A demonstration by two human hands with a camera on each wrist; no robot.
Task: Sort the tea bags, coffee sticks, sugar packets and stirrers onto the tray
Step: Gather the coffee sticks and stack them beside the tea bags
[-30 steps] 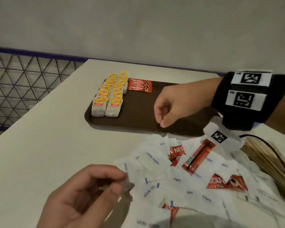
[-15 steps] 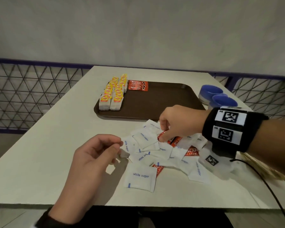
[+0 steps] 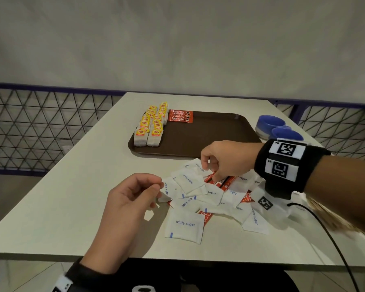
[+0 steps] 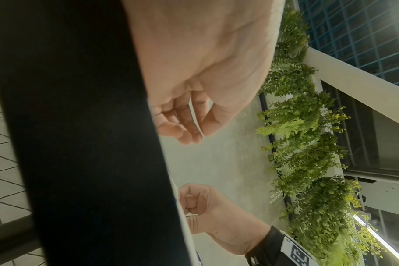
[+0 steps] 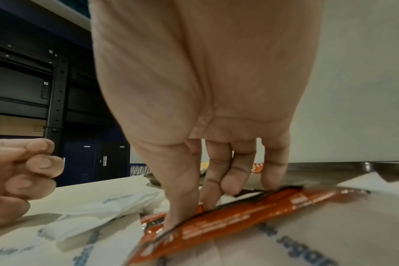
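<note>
A brown tray [image 3: 219, 142] holds two rows of yellow-tagged tea bags [image 3: 150, 128] and a few red coffee sticks [image 3: 180, 116] at its far left. In front of it lies a pile of white sugar packets [image 3: 185, 225] mixed with red coffee sticks. My right hand [image 3: 216, 178] [image 5: 193, 203] reaches down into the pile, and its thumb and fingers pinch one red coffee stick [image 5: 250, 214] [image 3: 224, 183] that still lies on the packets. My left hand [image 3: 159, 186] [image 4: 199, 135] is at the pile's left edge, thumb against fingers, and seems to pinch a packet corner [image 3: 163, 199].
Blurred wooden stirrers [image 3: 335, 222] lie at the right, behind my right forearm. Two blue bowls [image 3: 270, 125] stand right of the tray. A black cable [image 3: 333, 239] runs from the wrist band across the table. A wire fence [image 3: 40, 127] borders the table [image 3: 72, 197].
My right hand has come back from above the tray, dropped onto the pile and taken hold of a coffee stick. The left hand stays at the pile's left edge.
</note>
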